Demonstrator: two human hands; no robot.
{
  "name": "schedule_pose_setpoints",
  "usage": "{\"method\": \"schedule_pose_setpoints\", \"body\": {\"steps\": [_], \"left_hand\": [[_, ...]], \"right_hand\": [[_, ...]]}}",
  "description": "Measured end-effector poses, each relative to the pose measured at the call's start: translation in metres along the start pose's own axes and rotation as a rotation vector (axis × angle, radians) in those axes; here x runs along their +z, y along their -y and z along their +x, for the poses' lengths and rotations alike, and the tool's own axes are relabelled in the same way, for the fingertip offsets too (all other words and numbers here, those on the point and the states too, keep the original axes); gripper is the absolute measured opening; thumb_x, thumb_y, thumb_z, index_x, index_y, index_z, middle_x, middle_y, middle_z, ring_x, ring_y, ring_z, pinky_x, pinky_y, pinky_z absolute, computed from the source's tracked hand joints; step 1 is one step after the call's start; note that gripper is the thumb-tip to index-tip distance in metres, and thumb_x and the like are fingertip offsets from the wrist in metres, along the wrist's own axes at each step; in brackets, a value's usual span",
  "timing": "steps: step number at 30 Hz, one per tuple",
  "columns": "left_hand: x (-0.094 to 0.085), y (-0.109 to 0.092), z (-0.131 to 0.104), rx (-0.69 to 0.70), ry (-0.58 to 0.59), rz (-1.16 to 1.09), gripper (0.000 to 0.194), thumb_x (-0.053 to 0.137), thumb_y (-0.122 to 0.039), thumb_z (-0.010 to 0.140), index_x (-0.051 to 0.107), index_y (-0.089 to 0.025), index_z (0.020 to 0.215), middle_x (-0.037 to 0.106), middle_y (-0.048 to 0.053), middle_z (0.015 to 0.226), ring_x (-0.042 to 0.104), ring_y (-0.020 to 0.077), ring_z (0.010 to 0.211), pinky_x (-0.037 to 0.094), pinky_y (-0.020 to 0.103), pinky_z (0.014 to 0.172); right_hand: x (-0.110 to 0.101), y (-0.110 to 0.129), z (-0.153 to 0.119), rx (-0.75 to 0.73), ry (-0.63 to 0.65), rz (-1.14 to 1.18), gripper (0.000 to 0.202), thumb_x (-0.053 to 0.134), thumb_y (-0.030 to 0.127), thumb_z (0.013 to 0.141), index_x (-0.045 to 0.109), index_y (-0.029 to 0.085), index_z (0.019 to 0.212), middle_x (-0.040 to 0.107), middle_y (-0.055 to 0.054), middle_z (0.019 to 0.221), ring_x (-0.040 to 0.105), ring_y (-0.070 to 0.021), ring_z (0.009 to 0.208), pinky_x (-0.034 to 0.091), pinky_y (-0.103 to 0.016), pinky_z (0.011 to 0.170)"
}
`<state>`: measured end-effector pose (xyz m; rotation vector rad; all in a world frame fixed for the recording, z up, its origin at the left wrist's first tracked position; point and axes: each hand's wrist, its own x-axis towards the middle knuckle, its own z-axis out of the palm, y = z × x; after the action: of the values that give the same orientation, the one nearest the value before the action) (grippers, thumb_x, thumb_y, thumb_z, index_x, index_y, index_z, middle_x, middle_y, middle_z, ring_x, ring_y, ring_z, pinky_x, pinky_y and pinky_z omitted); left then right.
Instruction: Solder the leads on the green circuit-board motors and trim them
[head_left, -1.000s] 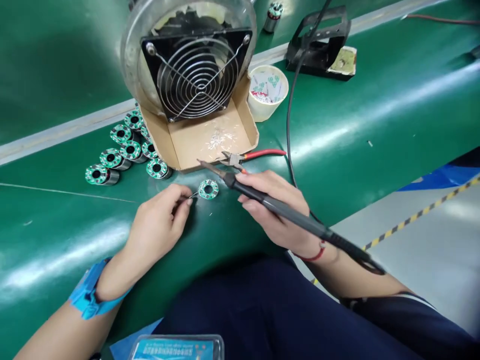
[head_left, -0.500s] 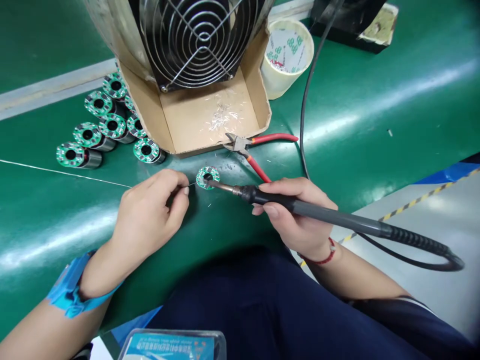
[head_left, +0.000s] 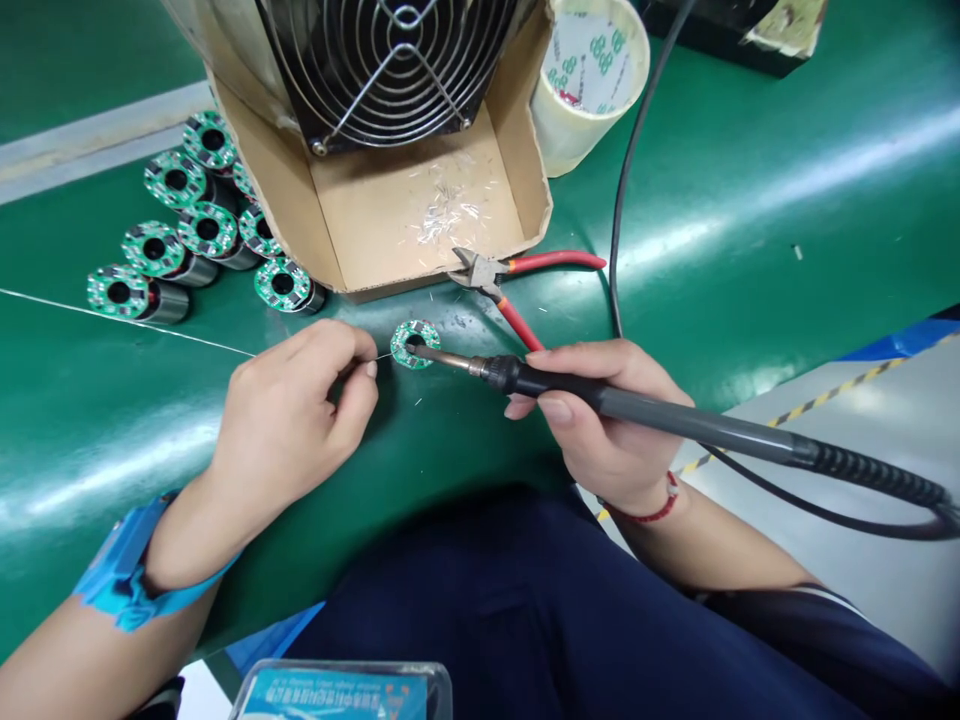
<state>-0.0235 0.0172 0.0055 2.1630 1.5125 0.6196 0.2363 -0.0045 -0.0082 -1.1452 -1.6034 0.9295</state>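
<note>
My left hand (head_left: 300, 405) pinches a thin solder wire (head_left: 127, 322), whose short end reaches the left edge of a round green circuit board (head_left: 402, 358). The rest of the wire trails off to the left. In my right hand (head_left: 615, 420) is a soldering iron (head_left: 675, 420), held like a pen, with its tip on the board near the dark centre hole. Red-handled cutters (head_left: 486, 274) lie just behind the board, their jaws at the front edge of a cardboard tray (head_left: 337, 230).
Several metal cylinders topped with green ring boards (head_left: 154, 250) stand at the left. A fan (head_left: 405, 80) sits over the tray, with a tape roll (head_left: 585, 110) beside it. The iron's black cable (head_left: 619, 220) crosses the green table (head_left: 750, 270). A plastic box (head_left: 337, 690) is at the bottom.
The camera view has shifted slightly, so the background sits higher in the picture. The iron's tip has moved slightly left over the board. Both hands keep their grips.
</note>
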Motion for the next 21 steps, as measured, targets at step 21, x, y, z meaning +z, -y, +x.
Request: {"method": "schedule_pose_setpoints", "body": {"steps": [21], "left_hand": [[0.019,0.010,0.004,-0.111,0.108,-0.154,0.045,0.064,-0.038,0.092,0.070,-0.026,0.135,0.059,0.002,0.077,0.056,0.0179,0.071,0.047,0.031,0.075]], "right_hand": [[-0.006,0.019,0.025,-0.052,0.031,-0.131,0.012,0.077,0.032,0.094,0.075,0.025,0.104,0.077,0.000,0.089,0.073,-0.0143,0.067,0.058,-0.030,0.058]]}}
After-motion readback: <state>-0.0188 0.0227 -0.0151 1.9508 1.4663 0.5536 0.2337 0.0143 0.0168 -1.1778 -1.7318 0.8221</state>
